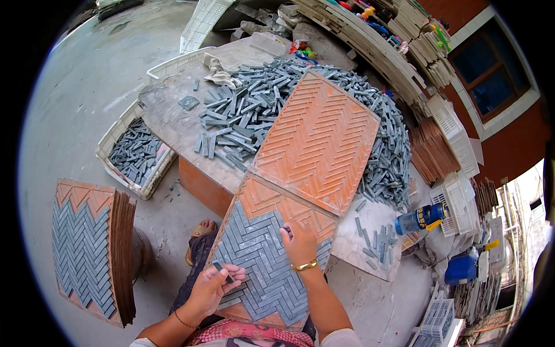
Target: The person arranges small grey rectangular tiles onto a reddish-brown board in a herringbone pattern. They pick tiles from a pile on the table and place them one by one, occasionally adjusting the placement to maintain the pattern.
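Observation:
An orange mould board (pixel 252 199) lies across my lap, its herringbone slots largely filled with grey stone strips (pixel 263 243). Over the board's left edge, my left hand (pixel 215 288) pinches a short grey stone strip (pixel 222 270) between thumb and fingers. My right hand (pixel 300 246) is closed at the upper right of the filled area, with the dark end of a stone strip (pixel 287 232) showing at its fingertips. Above this board, a second orange mould board (pixel 321 136) with bare slots leans on a big heap of loose grey strips (pixel 245 110).
The heap covers a work table (pixel 167 107). At its left, a white crate (pixel 151 188) holds more strips. A stack of filled boards (pixel 87 248) stands at far left. On the right are a blue bottle (pixel 416 220), white baskets (pixel 454 202) and a blue jug (pixel 461 269).

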Tool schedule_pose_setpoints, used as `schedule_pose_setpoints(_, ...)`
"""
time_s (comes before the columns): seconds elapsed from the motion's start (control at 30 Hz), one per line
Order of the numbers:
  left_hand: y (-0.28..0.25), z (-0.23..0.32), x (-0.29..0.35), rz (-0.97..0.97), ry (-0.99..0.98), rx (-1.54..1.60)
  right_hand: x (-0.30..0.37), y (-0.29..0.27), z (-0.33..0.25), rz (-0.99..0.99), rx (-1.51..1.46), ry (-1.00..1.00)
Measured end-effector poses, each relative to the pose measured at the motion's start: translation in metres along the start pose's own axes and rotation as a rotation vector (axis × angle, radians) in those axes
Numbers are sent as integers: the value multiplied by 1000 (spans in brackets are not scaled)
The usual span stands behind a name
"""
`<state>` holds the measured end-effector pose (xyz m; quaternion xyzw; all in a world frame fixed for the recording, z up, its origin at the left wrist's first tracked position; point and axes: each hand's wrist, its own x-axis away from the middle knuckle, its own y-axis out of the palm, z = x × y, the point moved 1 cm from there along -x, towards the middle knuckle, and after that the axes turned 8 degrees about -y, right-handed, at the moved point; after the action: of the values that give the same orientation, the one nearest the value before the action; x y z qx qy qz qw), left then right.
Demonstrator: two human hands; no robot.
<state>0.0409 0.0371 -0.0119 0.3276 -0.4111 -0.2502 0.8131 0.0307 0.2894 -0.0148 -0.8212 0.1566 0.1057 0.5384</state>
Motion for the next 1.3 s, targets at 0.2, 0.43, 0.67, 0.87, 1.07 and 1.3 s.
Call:
schedule_pose_setpoints(0.2, 0, -1, -1, -1, -9, -5, -10, -5, -2, 31, 34, -59)
schedule_pose_setpoints(0.43, 7, 2, -1, -17, -52, 24, -20, -26, -34, -178, -217, -43)
schedule_pose_setpoints(0.67, 14, 16, -6, -21, 30, -886, -9, -26, -88, -548, -685, -99)
schedule_pose_setpoints(0.87, 14, 28, -4, 97, 326, -1159, -11, -33, -79, -623, -483, -365)
schedule_pose_setpoints(1.07, 7, 40, -10, 247, 753, -1152, -23, -25, -68, -452, -320, -174)
schedule_pose_setpoints(1.3, -11, 37, -2, 215, 615, -1078, -60, 21, -44, -185, -308, 140)
